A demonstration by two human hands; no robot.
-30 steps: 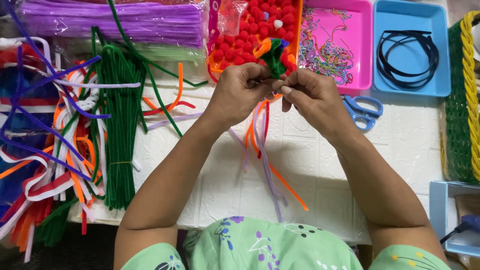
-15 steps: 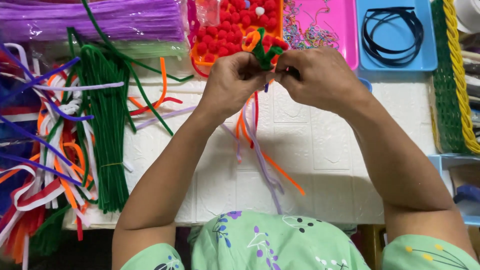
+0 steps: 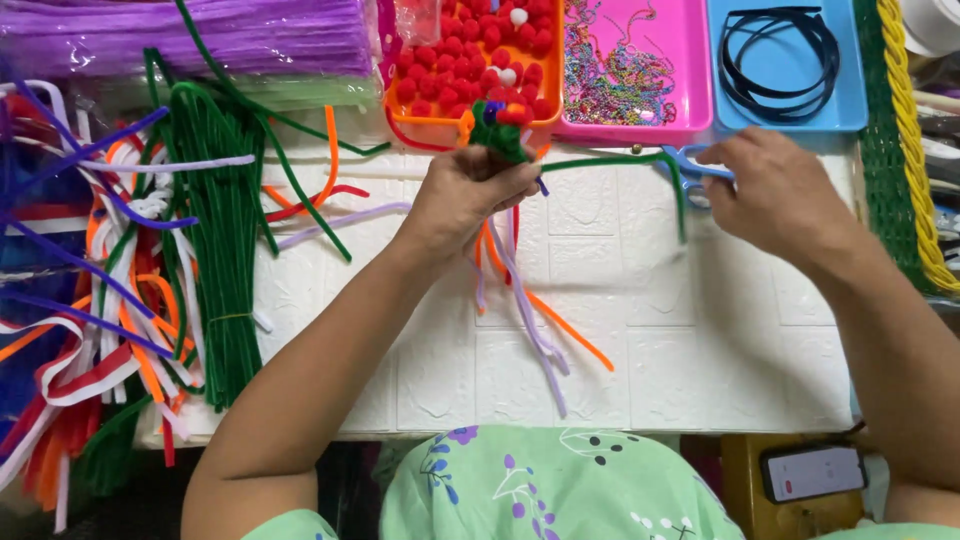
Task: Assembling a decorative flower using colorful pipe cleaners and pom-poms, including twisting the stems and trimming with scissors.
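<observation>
While the left hand [image 3: 470,190] stays closed around the pipe cleaner bundle [image 3: 500,125], the right hand [image 3: 775,190] has left it. Now, fingers curled, it touches the blue scissors [image 3: 690,160].

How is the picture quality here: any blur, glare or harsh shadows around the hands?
Head view: even, soft light, with only faint shadows under the forearms on the white table; the left hand gripping the pipe-cleaner bundle is fairly sharp; the right hand at the blue scissors looks slightly motion-softened; mild glare on the purple packet.
</observation>
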